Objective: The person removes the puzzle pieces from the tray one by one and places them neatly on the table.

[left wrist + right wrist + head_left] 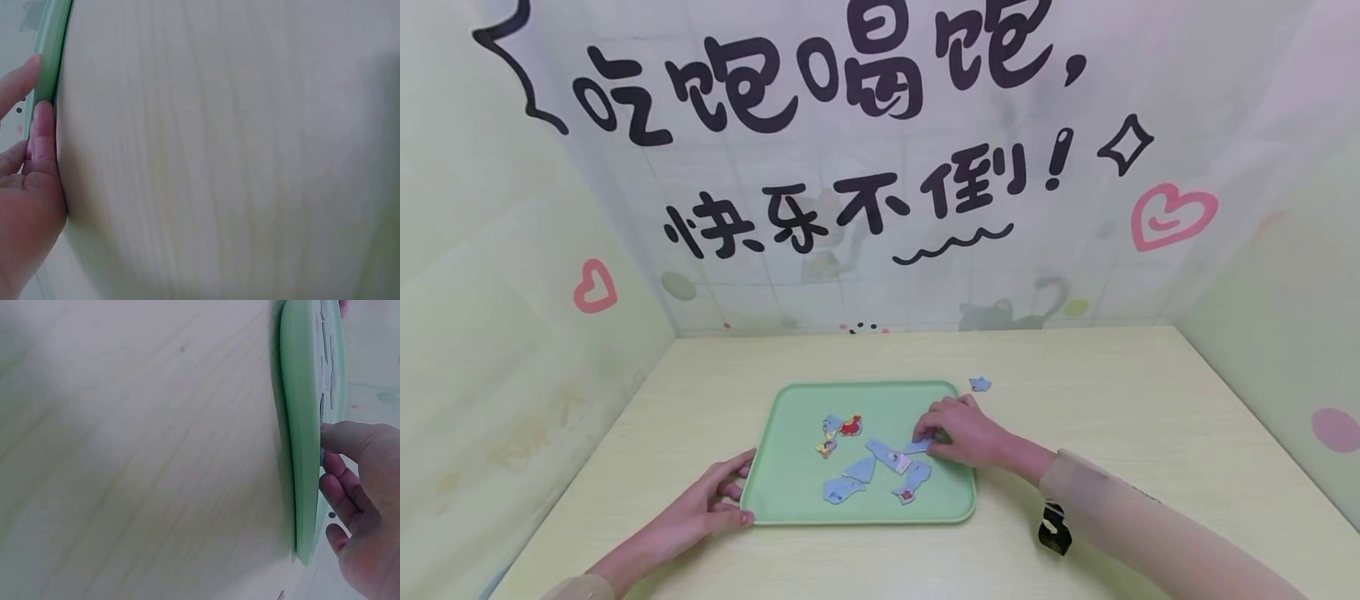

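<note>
A light green tray (pixel 805 400) lies on the table with several irregular blue puzzle pieces (pixel 859 472) spread over it, some with red, yellow or pink print. At the tray's near left corner my left hand (pixel 718 498) holds the rim, thumb at the corner and fingers along the left side; the left wrist view shows this hand (pixel 31 206) against the outer edge. My right hand (pixel 964 432) reaches over the right rim and pinches a blue puzzle piece (pixel 917 447) between thumb and fingers. In the right wrist view, the hand (pixel 365 494) mostly covers that piece.
One small blue piece (pixel 980 384) lies on the wooden table (pixel 1075 375), outside the tray's far right corner. A red and yellow piece (pixel 851 426) is near the tray's middle. Printed cloth walls (pixel 880 292) enclose the table at the back and both sides.
</note>
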Available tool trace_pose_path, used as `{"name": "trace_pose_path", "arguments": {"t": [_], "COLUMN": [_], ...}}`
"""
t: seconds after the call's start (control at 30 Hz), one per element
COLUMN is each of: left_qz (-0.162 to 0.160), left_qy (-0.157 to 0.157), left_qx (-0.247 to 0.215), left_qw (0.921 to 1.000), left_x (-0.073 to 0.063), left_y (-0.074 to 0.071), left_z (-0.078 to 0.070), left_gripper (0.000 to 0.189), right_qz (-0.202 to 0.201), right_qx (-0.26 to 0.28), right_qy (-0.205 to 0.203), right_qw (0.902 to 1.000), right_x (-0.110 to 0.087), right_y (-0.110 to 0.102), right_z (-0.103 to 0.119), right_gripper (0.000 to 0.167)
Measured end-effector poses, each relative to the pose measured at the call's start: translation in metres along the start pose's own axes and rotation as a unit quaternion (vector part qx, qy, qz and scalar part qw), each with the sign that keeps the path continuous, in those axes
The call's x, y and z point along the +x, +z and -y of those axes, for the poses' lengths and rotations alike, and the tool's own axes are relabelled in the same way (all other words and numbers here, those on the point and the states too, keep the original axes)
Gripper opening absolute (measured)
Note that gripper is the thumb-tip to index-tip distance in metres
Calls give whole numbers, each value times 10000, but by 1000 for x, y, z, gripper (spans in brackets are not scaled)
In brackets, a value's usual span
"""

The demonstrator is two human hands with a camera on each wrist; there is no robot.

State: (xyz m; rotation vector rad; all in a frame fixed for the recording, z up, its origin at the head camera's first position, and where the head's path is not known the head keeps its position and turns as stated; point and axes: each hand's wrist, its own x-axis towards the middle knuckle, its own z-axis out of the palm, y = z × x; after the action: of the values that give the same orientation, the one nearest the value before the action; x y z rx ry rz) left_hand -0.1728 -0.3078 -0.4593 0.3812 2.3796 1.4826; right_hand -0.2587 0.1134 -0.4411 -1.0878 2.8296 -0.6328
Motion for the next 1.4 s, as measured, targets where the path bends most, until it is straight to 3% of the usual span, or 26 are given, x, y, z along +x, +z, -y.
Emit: {"name": "trace_pose_path", "arguments": {"t": [0.37,0.77,1.4], "left_qz": [0,-30,-35], "left_qy": [26,-101,-126], "left_qx": [12,68,15], "left_qw": [10000,9999,9999], "left_x": [0,0,0], "left_y": [0,0,0], "left_z": [0,-1,-1], "left_gripper": [93,93,92], "right_qz": [-213,-576,-1519], "right_qx": [123,-238,-109], "right_qy": [45,169,130], "right_qw": [9997,9979,9882], "right_x": [0,-1,-9], "right_y": [-10,-24,-43], "right_z": [-1,-9,-40], "right_gripper": [20,22,21]}}
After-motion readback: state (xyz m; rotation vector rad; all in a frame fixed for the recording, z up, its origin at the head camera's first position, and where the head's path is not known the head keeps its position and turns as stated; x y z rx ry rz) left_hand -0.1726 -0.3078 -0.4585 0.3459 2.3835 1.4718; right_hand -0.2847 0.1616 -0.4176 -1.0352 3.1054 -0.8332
